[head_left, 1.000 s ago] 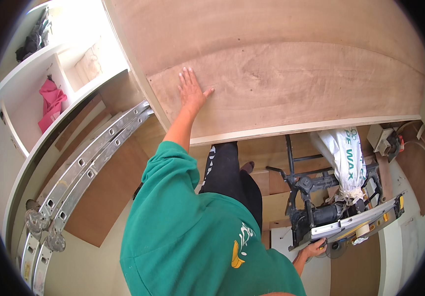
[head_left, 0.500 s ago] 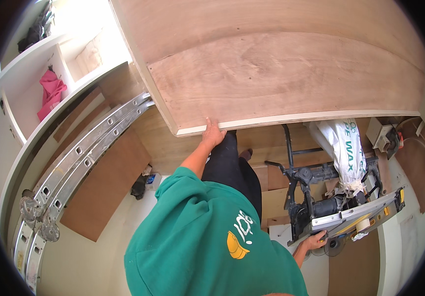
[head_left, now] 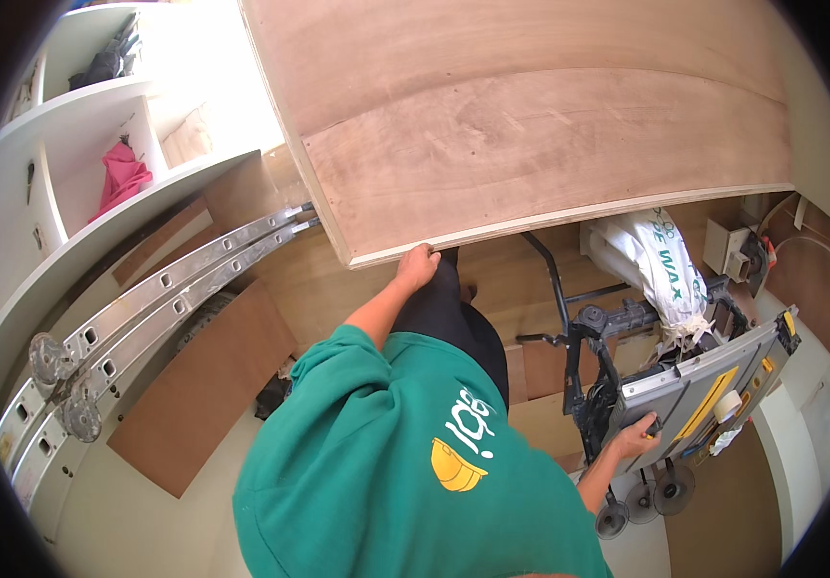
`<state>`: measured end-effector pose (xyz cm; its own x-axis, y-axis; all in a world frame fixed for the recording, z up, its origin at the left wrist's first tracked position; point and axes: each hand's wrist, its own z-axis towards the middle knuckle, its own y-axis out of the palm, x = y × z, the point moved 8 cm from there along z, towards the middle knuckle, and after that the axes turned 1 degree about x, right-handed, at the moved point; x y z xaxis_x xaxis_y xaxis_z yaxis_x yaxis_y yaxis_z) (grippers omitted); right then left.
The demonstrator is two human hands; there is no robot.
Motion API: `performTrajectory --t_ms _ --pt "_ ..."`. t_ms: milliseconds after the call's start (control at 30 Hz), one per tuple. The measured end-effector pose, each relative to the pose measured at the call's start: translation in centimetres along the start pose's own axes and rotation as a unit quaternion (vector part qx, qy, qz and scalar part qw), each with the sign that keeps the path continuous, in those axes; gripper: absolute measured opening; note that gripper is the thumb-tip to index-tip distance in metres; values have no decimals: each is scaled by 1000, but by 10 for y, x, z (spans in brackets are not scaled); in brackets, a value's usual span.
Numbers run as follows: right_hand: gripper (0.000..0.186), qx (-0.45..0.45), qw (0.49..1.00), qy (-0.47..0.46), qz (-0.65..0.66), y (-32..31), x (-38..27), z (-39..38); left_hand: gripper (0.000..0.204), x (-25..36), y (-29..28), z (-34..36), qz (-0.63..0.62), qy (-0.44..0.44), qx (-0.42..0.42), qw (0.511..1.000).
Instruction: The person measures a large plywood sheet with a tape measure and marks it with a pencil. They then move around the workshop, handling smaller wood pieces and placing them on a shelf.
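Observation:
A large reddish-brown wooden panel with a pale edge strip fills the upper part of the head view. My left hand is closed at its near edge, left of the middle, with the fingers curled. To the right, a table saw with a grey top and yellow strips stands on a black frame. Over that grey top, near its left end, is my right hand, closed around a small dark and yellow thing whose kind I cannot make out. A white printed bag is tied onto the saw behind its top.
On the left lies a metal ladder beside a loose brown board. White shelving behind it holds a pink cloth. A roll of tape sits on the saw; round dark discs hang below its near edge.
My right hand has gone from the saw's near left edge to above its top. The left hand's fingers, earlier stretched onto the panel, are now curled at its edge. The view has shifted.

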<state>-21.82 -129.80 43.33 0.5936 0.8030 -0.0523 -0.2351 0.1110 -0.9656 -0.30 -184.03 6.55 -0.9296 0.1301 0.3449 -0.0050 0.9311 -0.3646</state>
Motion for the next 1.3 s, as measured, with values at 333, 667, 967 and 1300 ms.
performTrajectory --t_ms 333,667,967,1300 --pt "62 -12 975 -91 202 -13 -17 -16 43 -75 23 -81 10 16 55 998" --pt "56 -142 881 -255 373 -77 97 -194 45 -184 38 -133 146 29 -12 989" --pt "40 -384 674 539 327 65 396 -485 41 -87 28 -99 194 187 -96 958" --pt "23 -411 803 418 108 29 344 -615 34 235 98 -209 280 480 -59 829"
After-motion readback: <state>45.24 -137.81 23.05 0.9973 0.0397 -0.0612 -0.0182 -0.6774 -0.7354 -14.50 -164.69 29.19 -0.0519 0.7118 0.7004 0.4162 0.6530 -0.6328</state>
